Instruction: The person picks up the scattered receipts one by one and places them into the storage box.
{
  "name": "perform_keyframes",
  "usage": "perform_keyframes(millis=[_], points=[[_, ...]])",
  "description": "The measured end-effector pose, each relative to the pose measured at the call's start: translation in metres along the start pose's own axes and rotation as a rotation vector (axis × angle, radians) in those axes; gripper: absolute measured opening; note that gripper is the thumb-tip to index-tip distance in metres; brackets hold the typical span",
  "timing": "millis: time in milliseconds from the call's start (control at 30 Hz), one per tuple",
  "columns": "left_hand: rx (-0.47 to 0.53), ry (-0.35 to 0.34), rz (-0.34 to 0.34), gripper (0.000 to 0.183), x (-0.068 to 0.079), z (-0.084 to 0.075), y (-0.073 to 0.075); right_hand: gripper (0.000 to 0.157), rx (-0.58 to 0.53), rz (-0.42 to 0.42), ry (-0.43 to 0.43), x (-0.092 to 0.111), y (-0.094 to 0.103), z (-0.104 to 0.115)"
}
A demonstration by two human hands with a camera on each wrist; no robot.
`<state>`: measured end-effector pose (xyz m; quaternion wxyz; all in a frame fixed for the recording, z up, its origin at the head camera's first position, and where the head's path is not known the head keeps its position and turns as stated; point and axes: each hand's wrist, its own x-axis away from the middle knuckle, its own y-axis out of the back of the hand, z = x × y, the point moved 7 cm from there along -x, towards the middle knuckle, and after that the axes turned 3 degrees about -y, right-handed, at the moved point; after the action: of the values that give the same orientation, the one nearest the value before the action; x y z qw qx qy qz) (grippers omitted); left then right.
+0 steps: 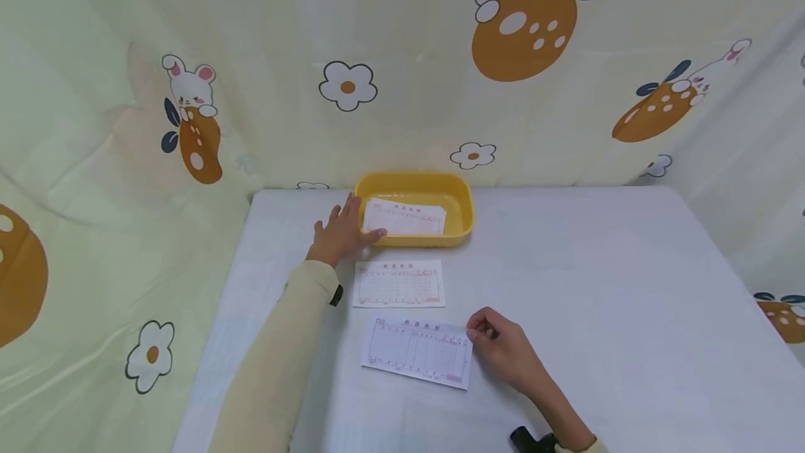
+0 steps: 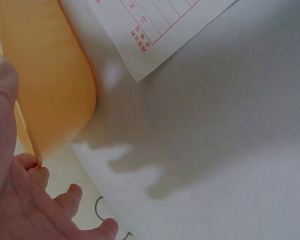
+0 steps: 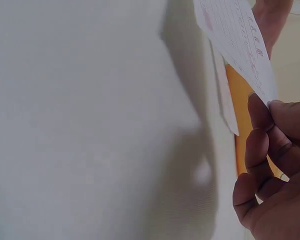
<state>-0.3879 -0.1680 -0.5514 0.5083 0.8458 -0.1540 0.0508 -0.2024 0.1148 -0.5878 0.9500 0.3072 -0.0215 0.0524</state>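
Note:
A yellow tray (image 1: 462,226) stands at the far edge of the table, with white printed slips (image 1: 402,217) lying in it. My left hand (image 1: 342,233) holds its near left corner, thumb along the near rim and other fingers spread away; the left wrist view shows the thumb (image 2: 4,82) at the tray wall (image 2: 55,75). Nearer to me, my right hand (image 1: 503,351) pinches the right edge of a purple-printed receipt slip (image 1: 418,351) between thumb and forefinger. In the right wrist view this slip (image 3: 235,42) is raised off the table.
Between the tray and the held slip, a red-printed slip (image 1: 399,284) lies flat on the white table (image 1: 597,285). A patterned curtain (image 1: 402,19) hangs right behind the tray. More curtain borders the left side.

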Motion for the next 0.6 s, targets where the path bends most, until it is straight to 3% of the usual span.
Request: perform_keyframes(millis=[600], points=[[0.019,-0.001,-0.007,0.104,-0.002,0.003,-0.004,0.012,0.071,-0.082,0.093,-0.025,0.043,0.018]])
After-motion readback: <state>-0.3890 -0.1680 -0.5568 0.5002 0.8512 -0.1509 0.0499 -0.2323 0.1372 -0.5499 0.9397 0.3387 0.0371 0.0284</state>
